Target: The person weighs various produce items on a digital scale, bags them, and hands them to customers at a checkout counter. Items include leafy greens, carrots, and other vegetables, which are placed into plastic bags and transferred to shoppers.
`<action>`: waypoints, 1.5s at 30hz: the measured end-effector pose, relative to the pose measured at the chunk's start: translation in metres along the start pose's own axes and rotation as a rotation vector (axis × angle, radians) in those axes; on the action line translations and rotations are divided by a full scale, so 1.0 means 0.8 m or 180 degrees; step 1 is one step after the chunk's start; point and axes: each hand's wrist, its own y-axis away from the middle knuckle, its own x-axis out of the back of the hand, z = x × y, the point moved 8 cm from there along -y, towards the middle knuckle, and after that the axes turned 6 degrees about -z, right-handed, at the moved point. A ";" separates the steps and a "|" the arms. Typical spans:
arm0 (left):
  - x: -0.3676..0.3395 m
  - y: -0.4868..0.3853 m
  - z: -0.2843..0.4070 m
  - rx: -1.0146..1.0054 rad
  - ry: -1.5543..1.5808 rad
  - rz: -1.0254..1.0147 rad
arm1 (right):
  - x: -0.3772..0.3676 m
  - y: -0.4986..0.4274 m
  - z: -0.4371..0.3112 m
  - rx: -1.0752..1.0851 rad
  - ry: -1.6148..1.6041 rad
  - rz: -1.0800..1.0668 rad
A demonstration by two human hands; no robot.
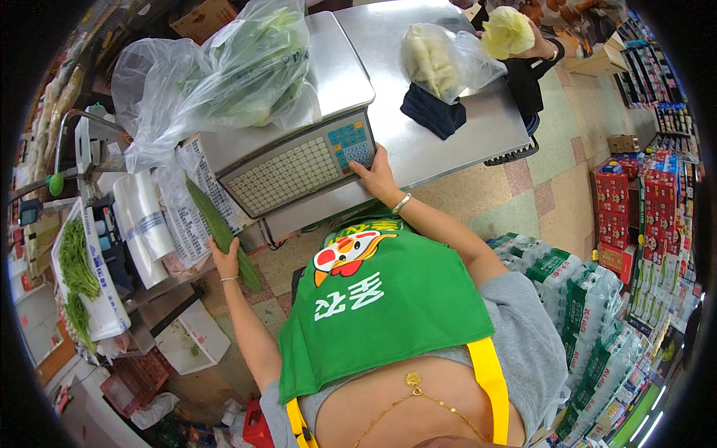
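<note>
My left hand (225, 259) grips a long green cucumber (212, 215) around its lower half, at the left of the counter. My right hand (376, 176) rests at the right edge of a scale's keypad (352, 144), with a finger on or just over the blue keys. On the scale's metal plate (341, 73) lies a clear plastic bag of leafy green vegetables (257, 67). Farther right on the steel counter (482, 123) are a clear bag with pale yellowish contents (434, 61) and a dark folded cloth (434, 111).
Across the counter another person's hand (540, 47) holds a pale cabbage-like head (507, 33). At the left are a roll of plastic bags (137, 224), printed sheets (193, 224) and a white foam tray (106, 297) with leafy greens. Packs of bottled water (582, 297) stand on the right.
</note>
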 end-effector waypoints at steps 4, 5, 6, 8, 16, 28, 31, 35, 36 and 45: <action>0.003 0.001 -0.006 0.0085 -0.0147 0.0021 | 0.004 0.003 -0.011 -0.0198 -0.0793 -0.0227; 0.004 0.003 -0.007 0.0092 -0.0105 0.0023 | 0.004 0.004 -0.021 -0.0351 -0.1250 -0.0395; 0.003 0.002 -0.005 0.0082 -0.0071 -0.0006 | 0.008 0.004 -0.018 -0.0329 -0.1212 -0.0365; 0.000 0.000 0.000 0.0024 -0.0014 -0.0036 | 0.014 0.000 -0.017 -0.0276 -0.0831 -0.0267; 0.000 -0.001 -0.006 -0.0076 0.0177 -0.0068 | 0.007 0.017 -0.013 0.0466 -0.0315 -0.0498; 0.004 -0.003 -0.005 -0.0076 -0.0173 -0.0013 | 0.004 -0.003 -0.009 0.0039 -0.0154 -0.0006; 0.002 -0.004 -0.004 -0.0062 0.0095 -0.0117 | 0.015 -0.011 -0.045 -0.0034 0.0242 0.0351; 0.001 -0.003 -0.003 -0.0144 0.0156 -0.0147 | 0.011 -0.018 -0.065 -0.0304 0.0529 0.0550; 0.000 -0.004 -0.007 -0.0118 0.0221 -0.0155 | 0.010 -0.020 -0.067 -0.0364 0.0674 0.0609; 0.000 -0.003 -0.010 -0.0150 0.0441 -0.0074 | 0.033 -0.032 -0.038 -0.0316 -0.0748 0.0661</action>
